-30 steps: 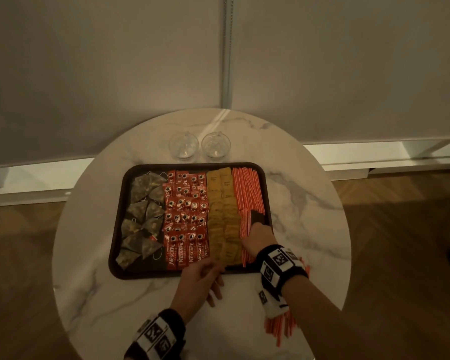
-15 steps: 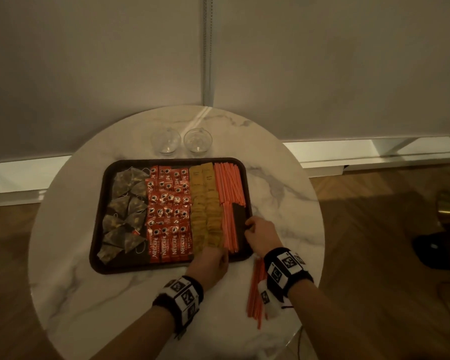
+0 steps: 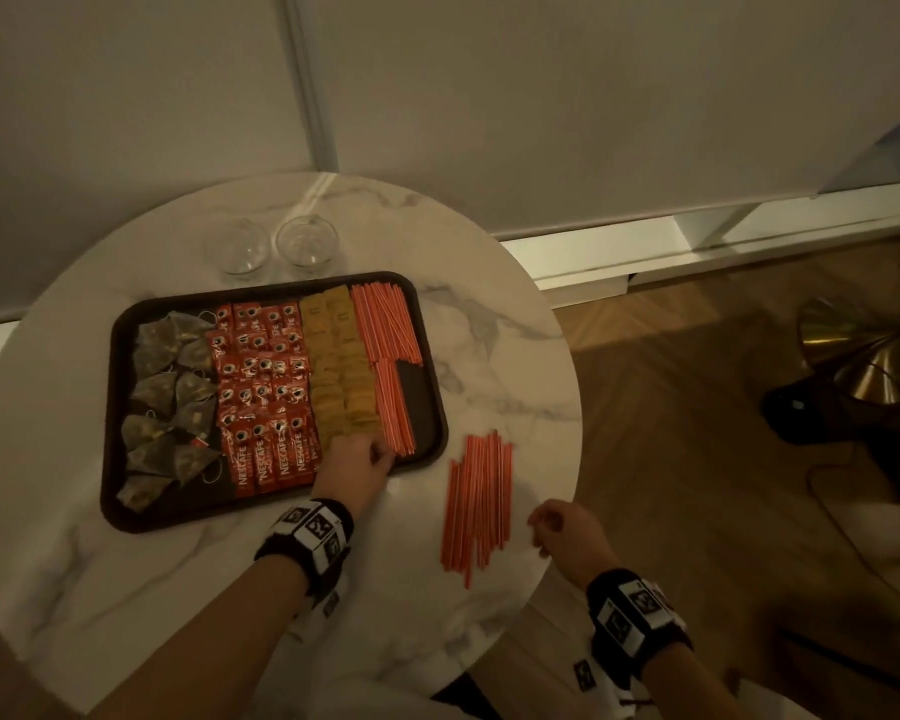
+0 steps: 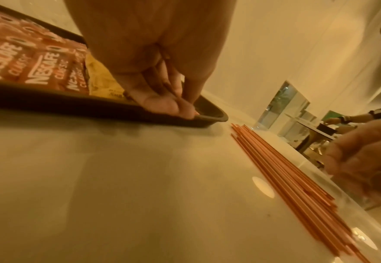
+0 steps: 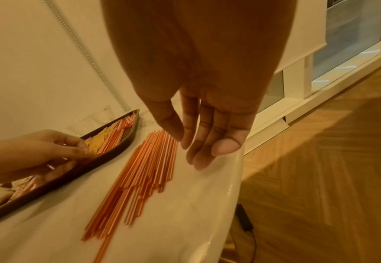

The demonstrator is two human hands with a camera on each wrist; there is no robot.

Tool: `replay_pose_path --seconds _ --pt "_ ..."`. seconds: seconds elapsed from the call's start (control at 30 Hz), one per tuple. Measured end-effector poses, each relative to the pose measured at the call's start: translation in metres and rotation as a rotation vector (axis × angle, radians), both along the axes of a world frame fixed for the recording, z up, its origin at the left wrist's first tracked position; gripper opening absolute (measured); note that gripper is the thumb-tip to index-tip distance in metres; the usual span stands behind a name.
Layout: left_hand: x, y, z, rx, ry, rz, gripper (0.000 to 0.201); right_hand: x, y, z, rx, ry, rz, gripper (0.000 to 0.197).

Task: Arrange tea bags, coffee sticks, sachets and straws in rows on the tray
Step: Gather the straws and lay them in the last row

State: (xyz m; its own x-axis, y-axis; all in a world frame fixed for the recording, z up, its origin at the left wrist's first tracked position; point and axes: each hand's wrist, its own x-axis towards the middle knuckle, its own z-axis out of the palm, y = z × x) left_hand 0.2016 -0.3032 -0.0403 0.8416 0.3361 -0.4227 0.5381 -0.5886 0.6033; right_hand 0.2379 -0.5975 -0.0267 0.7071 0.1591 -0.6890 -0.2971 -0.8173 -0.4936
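Most of the arranging appears done. On the tray (image 3: 120,407) four rows are laid side by side: tea bags (image 3: 170,392) at the left, coffee sticks (image 3: 263,387) next, yellow sachets (image 3: 341,366) after them, and straws (image 3: 388,330) along the right edge. The straw row is judged unfinished: its near half is narrower, and a bare strip of tray floor is seen beside it. A loose bundle of straws (image 3: 476,504) is left on the table (image 3: 178,615), just beside the tray's near right corner, and is presumably still to be moved across.

The left hand (image 3: 352,467) is placed at the tray's near rim, its fingertips pressed together at the near ends of the straws and sachets; whether anything is pinched cannot be told. The right hand (image 3: 567,530) is held just right of the loose bundle with relaxed, nearly straight fingers (image 5: 204,142), and nothing is gripped by it.

The near ends of the sachet row are hidden by the left hand. Two clear glasses (image 3: 274,246) behind the tray are faint in the dim light, and print on the sachets cannot be read.
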Motion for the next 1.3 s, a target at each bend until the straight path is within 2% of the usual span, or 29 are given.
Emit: replay_pose_path --seconds 0.1,0.2,0.3,0.47,0.57,0.7,0.83,0.9,1.07,1.3 --pt "-0.016 -0.018 0.005 -0.017 -0.089 0.078 0.013 -0.001 -0.005 -0.001 0.026 -0.016 0.001 0.018" --pt "-0.043 -0.056 0.002 -0.037 -0.030 0.002 0.014 0.006 -0.003 -0.003 0.067 -0.018 -0.068 0.022" --pt "-0.055 -0.084 -0.008 -0.035 0.043 0.054 0.015 0.017 0.005 -0.002 0.108 0.006 -0.117 0.023" --pt "-0.045 -0.110 -0.003 0.039 0.104 0.082 0.024 0.032 0.015 -0.001 0.095 0.026 -0.042 0.022" --pt "-0.029 -0.123 0.000 0.112 0.174 0.045 0.038 0.034 0.021 -0.003 0.161 0.083 -0.081 0.027" --pt "-0.006 -0.144 0.000 0.158 0.228 0.048 0.064 0.034 0.029 0.000 0.329 0.284 -0.157 0.029" --pt "0.010 -0.159 0.002 0.235 0.267 0.006 0.072 0.042 0.017 0.000 0.364 0.313 -0.250 0.029" --pt "0.014 -0.161 0.000 0.273 0.265 -0.034 0.068 0.047 0.009 0.000 0.354 0.347 -0.304 0.029" --pt "0.011 -0.154 -0.007 0.340 0.196 -0.140 0.034 0.044 -0.002 0.000 0.363 0.414 -0.390 0.029" --pt "0.008 -0.139 -0.012 0.477 0.190 -0.373 0.025 0.026 0.002 -0.009 0.406 0.428 -0.437 0.023"
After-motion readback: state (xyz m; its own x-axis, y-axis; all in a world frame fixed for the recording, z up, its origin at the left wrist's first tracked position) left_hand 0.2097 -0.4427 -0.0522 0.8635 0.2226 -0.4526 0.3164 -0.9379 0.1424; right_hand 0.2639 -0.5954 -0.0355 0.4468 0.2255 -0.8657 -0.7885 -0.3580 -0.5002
